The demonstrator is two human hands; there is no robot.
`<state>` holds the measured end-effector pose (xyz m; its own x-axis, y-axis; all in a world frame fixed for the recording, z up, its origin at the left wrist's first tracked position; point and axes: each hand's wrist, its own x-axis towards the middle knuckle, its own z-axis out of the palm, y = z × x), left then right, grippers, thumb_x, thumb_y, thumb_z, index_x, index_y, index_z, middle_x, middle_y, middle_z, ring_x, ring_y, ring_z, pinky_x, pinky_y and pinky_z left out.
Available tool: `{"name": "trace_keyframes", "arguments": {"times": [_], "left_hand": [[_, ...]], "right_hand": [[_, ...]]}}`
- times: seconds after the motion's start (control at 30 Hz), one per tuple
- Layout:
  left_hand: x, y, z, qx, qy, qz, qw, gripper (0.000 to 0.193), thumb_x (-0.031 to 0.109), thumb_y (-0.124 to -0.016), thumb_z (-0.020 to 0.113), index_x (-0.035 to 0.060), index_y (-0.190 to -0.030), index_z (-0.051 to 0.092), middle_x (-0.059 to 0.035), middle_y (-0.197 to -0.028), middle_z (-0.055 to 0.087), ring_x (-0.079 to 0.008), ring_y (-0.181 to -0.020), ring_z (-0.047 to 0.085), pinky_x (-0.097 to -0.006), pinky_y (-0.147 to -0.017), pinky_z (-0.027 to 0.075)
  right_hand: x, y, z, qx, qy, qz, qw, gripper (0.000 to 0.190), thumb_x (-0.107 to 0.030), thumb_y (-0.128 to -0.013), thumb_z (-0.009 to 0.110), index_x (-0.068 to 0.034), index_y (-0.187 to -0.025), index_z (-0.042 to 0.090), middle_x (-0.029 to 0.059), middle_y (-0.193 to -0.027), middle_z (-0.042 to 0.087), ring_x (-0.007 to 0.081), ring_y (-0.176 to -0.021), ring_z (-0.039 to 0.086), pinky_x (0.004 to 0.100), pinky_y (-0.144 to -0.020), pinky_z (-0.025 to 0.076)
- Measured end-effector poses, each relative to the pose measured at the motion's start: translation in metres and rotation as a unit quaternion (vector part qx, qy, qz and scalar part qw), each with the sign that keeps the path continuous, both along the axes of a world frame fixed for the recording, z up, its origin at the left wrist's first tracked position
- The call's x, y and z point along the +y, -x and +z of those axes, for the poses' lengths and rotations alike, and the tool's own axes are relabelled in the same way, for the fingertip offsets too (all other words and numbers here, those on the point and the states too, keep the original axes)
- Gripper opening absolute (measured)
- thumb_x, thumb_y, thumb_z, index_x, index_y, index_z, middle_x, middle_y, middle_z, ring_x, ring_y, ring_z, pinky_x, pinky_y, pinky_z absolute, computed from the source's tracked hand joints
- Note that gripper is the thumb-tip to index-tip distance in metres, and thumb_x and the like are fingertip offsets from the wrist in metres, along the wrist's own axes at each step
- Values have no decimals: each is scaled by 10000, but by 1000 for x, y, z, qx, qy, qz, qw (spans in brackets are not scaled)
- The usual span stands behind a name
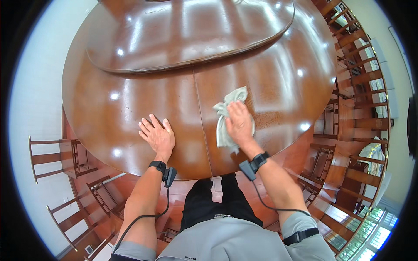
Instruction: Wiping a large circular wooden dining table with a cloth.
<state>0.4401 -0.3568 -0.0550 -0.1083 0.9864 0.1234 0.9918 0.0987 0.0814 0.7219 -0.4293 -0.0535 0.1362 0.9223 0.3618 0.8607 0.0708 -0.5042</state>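
Observation:
Under my right hand (240,122) is a crumpled pale grey-green cloth (225,132), pressed against the polished wooden tabletop (156,94) just right of its seam. Wet-looking, streaky marks (267,119) show on the wood beside the cloth. My left hand (158,135) rests palm down on the bare wood left of the seam, fingers spread and holding nothing. Beyond both hands rises the curved edge of a large round wooden turntable (202,29), glossy with reflected lights. Each wrist carries a black strap with a small cabled device.
Wooden chairs (70,156) stand on the reddish floor to the left, near a white wall (36,81). More wooden chairs (346,120) line the right side. A bright window (375,228) is at the lower right. The table's near edge is close to my body.

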Motion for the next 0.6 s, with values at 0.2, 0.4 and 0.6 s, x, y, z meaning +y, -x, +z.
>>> {"name": "trace_keyframes", "arguments": {"times": [0.2,0.4,0.6], "left_hand": [[0,-3,-4,-3,7,0,1000,648,430,-1022,479,22,-1520,400,-325,-1567,319,-475,-1485,247,-608,-1205,171],[1,8,-5,-42,-2,-5,999,668,455,-1009,509,22,-1511,423,-321,-1569,315,-478,-1482,245,-615,-1206,162],[-5,27,18,-80,34,-118,989,636,372,-957,617,8,-1460,479,-318,-1528,367,-468,-1449,304,-587,-1181,238]], "right_hand": [[-89,55,8,11,40,61,997,485,-73,-772,726,27,-1237,635,188,-1365,591,392,-1346,478,494,-1170,347],[-147,15,13,-25,102,35,994,507,-41,-775,712,44,-1265,610,214,-1385,570,403,-1363,469,488,-1171,357],[-132,-39,-15,-45,50,-97,993,439,-41,-856,656,80,-1274,602,250,-1386,567,435,-1358,464,484,-1170,358]]}}
